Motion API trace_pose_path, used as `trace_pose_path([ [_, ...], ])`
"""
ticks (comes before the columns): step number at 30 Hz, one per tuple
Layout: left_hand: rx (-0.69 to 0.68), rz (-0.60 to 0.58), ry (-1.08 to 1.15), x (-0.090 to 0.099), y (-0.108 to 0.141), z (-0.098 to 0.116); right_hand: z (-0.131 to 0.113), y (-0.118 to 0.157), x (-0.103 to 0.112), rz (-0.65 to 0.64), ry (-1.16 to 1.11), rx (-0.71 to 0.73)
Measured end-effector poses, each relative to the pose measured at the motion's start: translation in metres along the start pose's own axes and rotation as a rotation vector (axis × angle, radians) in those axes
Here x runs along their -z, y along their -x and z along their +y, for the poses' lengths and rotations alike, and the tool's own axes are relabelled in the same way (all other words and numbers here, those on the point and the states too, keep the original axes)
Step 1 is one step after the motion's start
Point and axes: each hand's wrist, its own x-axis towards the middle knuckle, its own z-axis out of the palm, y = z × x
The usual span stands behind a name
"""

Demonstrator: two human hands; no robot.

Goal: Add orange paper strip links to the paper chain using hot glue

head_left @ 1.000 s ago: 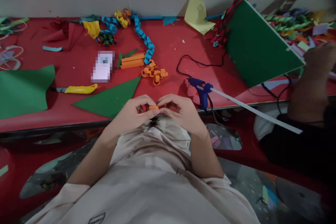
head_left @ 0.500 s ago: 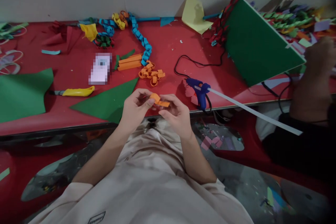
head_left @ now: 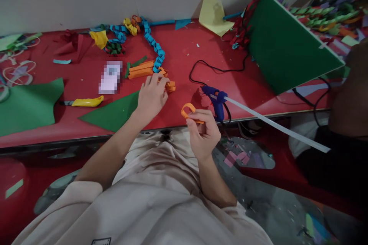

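In my right hand [head_left: 202,132], thumb and fingers pinch a strip of orange paper [head_left: 187,110] curled into a loop, one end lying between the fingertips. My left hand [head_left: 152,95] is over the orange paper chain [head_left: 171,87], its bent fingers closed on the links and covering much of them. This chain meets the end of a blue paper chain [head_left: 155,48] that runs back toward the wall. Flat orange paper strips [head_left: 140,69] lie just behind my left hand. To the right of my right hand rests a blue glue gun [head_left: 215,99] with a long white glue stick.
A yellow cutter knife [head_left: 87,102], green paper [head_left: 115,113] and a phone [head_left: 110,78] lie on the left. A green board [head_left: 293,46] leans at the right, near another person's arm [head_left: 349,88]. The glue gun's black cord [head_left: 218,69] crosses the red table [head_left: 184,55].
My hands have parted. The left moved forward and left onto the orange chain; the right moved slightly right, keeping the orange strip, whose loop now shows more openly.
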Motion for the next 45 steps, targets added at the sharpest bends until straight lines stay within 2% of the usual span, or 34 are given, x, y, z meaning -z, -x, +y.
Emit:
trace_pose_path([
  [4, 0.042, 0.068, 0.228, 0.016, 0.013, -0.025, 0.005, 0.005, 0.006, 0.002, 0.017, -0.063],
  [8, 0.109, 0.161, 0.267, 0.046, 0.015, -0.05, 0.01, 0.004, 0.003, -0.024, -0.005, -0.127],
  [12, 0.005, 0.201, 0.123, 0.085, 0.007, -0.057, 0.011, 0.001, -0.002, -0.068, -0.049, -0.177],
  [17, -0.16, 0.128, 0.006, 0.117, -0.007, -0.061, 0.013, -0.002, -0.005, -0.165, -0.13, -0.249],
  [21, -0.142, 0.113, 0.077, 0.127, -0.016, -0.065, 0.011, -0.012, -0.012, -0.233, -0.194, -0.292],
  [26, -0.087, 0.046, 0.101, 0.141, -0.032, -0.064, 0.002, -0.039, -0.022, -0.384, -0.054, -0.226],
  [29, -0.148, 0.014, 0.154, 0.154, -0.046, -0.058, 0.004, -0.055, -0.032, -0.477, 0.044, -0.215],
  [32, -0.225, 0.056, 0.305, 0.167, -0.062, -0.047, 0.013, -0.073, -0.054, -0.549, 0.152, -0.204],
  [35, -0.252, 0.059, 0.435, 0.176, -0.079, -0.035, 0.023, -0.096, -0.088, -0.602, 0.213, -0.176],
  [38, -0.264, 0.037, 0.461, 0.177, -0.092, -0.026, 0.032, -0.119, -0.121, -0.565, 0.24, -0.15],
  [40, -0.246, 0.083, 0.479, 0.172, -0.098, -0.024, 0.037, -0.129, -0.136, -0.535, 0.242, -0.15],
  [42, -0.218, 0.124, 0.562, 0.165, -0.101, -0.026, 0.04, -0.132, -0.144, -0.525, 0.242, -0.146],
  [45, -0.126, 0.054, 0.753, 0.154, -0.104, -0.033, 0.041, -0.132, -0.143, -0.549, 0.239, -0.112],
])
